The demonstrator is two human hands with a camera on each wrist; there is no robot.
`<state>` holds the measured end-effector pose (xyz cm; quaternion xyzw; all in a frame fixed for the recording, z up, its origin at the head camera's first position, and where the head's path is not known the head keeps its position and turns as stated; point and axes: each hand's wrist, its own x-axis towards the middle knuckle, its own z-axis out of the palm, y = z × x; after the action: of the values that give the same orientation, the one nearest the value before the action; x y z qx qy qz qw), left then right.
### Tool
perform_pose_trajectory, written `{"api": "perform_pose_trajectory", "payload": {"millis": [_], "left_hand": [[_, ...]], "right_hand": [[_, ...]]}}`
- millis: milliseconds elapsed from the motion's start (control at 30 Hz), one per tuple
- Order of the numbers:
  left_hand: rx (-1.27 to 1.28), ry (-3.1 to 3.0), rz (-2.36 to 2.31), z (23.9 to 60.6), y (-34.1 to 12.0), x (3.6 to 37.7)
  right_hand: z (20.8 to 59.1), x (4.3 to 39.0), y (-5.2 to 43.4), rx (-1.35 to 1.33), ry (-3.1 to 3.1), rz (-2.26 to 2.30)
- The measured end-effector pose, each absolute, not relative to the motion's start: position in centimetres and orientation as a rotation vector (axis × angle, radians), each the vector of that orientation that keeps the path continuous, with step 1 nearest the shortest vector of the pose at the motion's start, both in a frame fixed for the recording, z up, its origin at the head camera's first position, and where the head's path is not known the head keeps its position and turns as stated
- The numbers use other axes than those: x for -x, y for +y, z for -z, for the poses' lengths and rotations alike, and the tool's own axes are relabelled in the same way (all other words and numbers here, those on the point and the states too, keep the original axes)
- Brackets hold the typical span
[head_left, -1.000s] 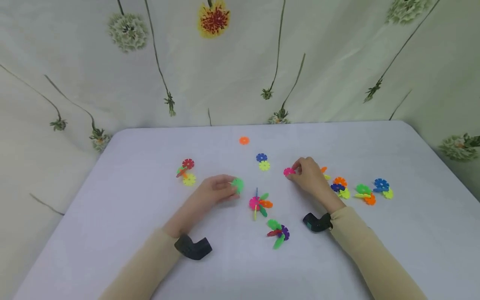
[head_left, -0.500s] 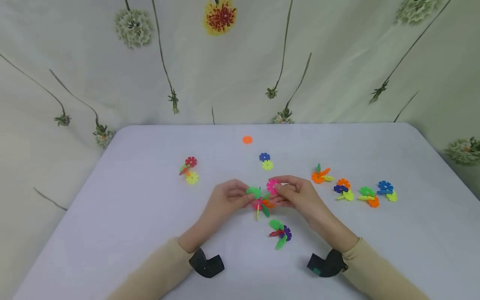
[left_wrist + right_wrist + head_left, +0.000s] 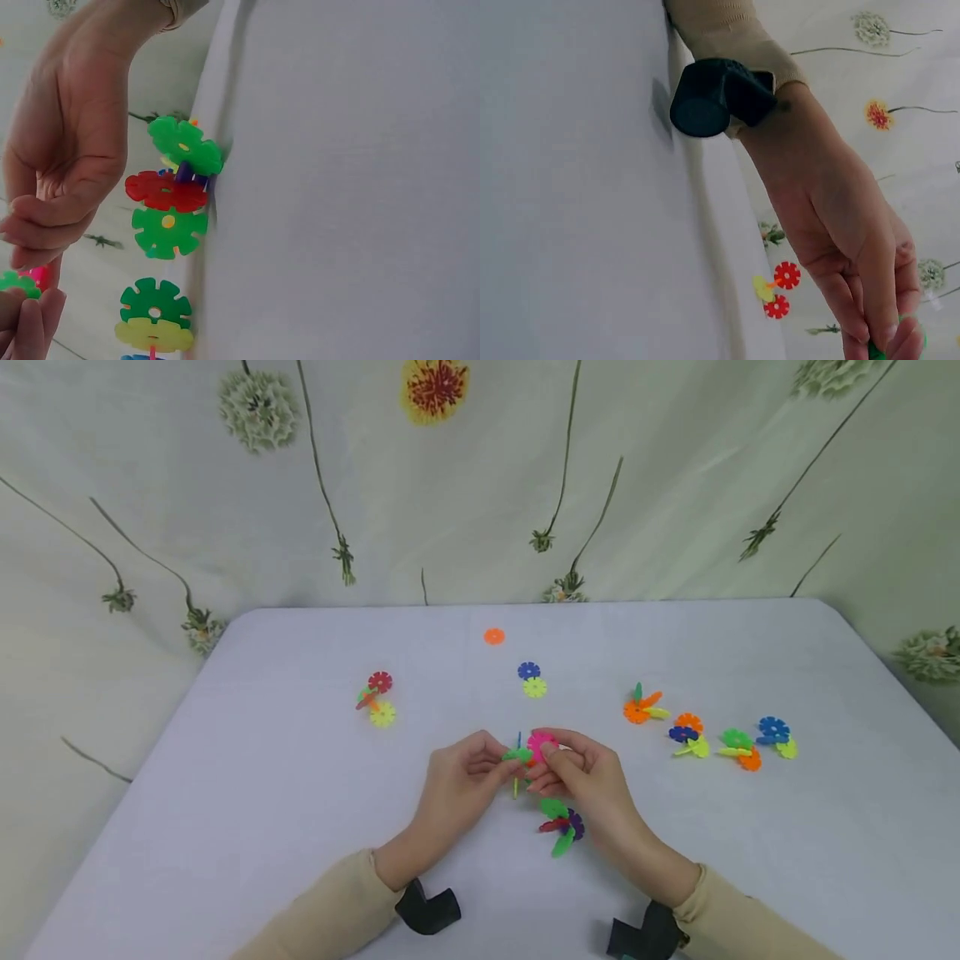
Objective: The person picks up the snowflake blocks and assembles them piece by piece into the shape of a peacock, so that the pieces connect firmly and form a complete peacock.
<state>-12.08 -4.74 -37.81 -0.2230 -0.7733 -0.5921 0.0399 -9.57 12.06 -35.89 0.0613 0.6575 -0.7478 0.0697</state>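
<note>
My left hand point(image 3: 461, 781) pinches a green notched plastic disc point(image 3: 516, 756) between thumb and fingers. Facing it, my right hand point(image 3: 592, 781) pinches a pink notched disc point(image 3: 542, 745). The two discs meet or overlap in the head view; whether their slots are joined I cannot tell. Behind the fingers a multicoloured disc cluster stands on the table, mostly hidden, with its yellow disc point(image 3: 516, 788) showing below. Nearer to me sits a cluster of green, red and purple discs point(image 3: 562, 827). In the left wrist view, its red disc point(image 3: 166, 190) stands between two green ones.
Several joined disc clusters, including an orange one point(image 3: 637, 712) and a blue-and-yellow one point(image 3: 774, 733), line the right side of the white table point(image 3: 225, 827). A red-and-yellow cluster point(image 3: 378, 697) lies left. Farther back are a blue disc point(image 3: 528, 671), touching a yellow one, and an orange disc point(image 3: 494, 636).
My right hand has come left and nearer with the pink disc, and my left hand has moved right with the green disc. The discs are now brought together in front of me.
</note>
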Motion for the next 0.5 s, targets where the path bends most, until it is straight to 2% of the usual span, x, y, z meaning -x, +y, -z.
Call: {"api": "perform_pose_trajectory", "payload": {"millis": [333,500], "left_hand": [[0.840,-2.300,1.497,37.6,-3.8,11.5],[0.995,-2.508,1.558,36.0,-5.1,13.7]], "right_hand": [[36.2,8.4,10.6,-0.284,1.852,2.498],[35.9,9.2,11.7,-0.185,1.867,2.430]]}}
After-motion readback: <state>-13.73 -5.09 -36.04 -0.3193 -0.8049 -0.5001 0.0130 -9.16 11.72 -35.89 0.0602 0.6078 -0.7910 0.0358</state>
